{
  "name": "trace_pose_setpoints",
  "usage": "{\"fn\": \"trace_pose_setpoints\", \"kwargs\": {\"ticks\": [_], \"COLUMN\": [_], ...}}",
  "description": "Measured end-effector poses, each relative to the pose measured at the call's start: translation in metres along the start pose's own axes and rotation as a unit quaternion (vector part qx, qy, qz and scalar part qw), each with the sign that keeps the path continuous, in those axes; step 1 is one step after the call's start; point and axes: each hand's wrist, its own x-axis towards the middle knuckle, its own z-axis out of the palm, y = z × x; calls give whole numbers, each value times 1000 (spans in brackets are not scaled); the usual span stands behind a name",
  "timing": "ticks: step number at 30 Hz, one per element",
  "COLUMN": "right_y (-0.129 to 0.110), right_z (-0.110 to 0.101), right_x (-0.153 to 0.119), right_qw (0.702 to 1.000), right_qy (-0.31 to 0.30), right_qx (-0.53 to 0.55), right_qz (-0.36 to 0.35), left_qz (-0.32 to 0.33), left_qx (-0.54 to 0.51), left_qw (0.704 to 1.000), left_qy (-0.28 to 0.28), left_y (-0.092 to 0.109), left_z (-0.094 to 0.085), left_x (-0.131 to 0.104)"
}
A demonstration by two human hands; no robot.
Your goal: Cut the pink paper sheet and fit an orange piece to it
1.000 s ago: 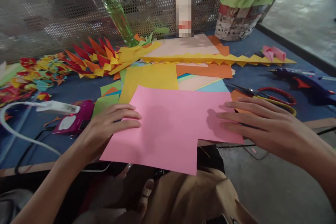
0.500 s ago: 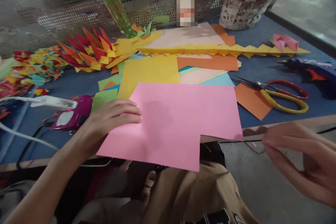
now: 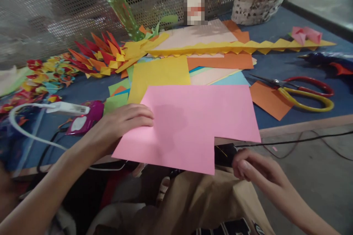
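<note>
- Lying at the centre of the frame, the pink paper sheet (image 3: pixel 193 125) rests flat on the blue tabletop (image 3: pixel 278 68), its lower edge overhanging the tabletop's front edge; a rectangular notch is cut from its lower right corner.
- Left hand (image 3: pixel 121 123), centre left: palm down, fingers (image 3: pixel 138 115) extended and close together, pressing on the sheet's left edge. No grip; contact from above only.
- Right hand (image 3: pixel 256 170), lower right, below the tabletop edge: clear of the sheet, just under the notch. Its fingers are curled together beside a small black object (image 3: pixel 224 154); whether they pinch anything cannot be told.
- A black cable (image 3: pixel 303 140) runs right from that object.
- Behind the sheet: a yellow sheet (image 3: pixel 160 77) partly under it, then stacked coloured papers.
- Right of the sheet: an orange paper piece (image 3: pixel 271 99), then scissors (image 3: pixel 306 93) with red and yellow handles, both apart from it.
- Left: a magenta device (image 3: pixel 88 117) near the left hand.
</note>
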Motion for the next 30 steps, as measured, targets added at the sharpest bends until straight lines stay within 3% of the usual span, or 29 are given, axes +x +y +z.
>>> {"fn": "trace_pose_setpoints", "kwargs": {"ticks": [4, 8, 13, 19, 24, 28, 30], "right_y": [-6, -19, -35, -38, -36, -38, -38], "right_z": [30, 50, 58, 63, 67, 68, 68], "right_x": [7, 17, 31, 34, 32, 32, 32], "right_qw": [995, 992, 987, 982, 979, 978, 977], "right_qy": [-65, -37, -46, -41, -36, -29, -30], "right_qx": [59, 92, 127, 155, 177, 184, 189], "right_qz": [40, 80, 89, 95, 100, 96, 95], "left_qz": [-11, -19, -34, 22, 63, 35, 29], "left_qx": [9, 9, 15, 87, 153, 149, 120], "left_qw": [999, 999, 998, 995, 986, 988, 991], "left_qy": [-33, -35, -41, -39, -12, 25, 54], "left_y": [-1, 0, -2, 2, 22, 48, 61], "left_z": [-5, -1, -1, -16, -35, -53, -51], "left_x": [-4, -7, -9, -9, -1, 11, 22]}}
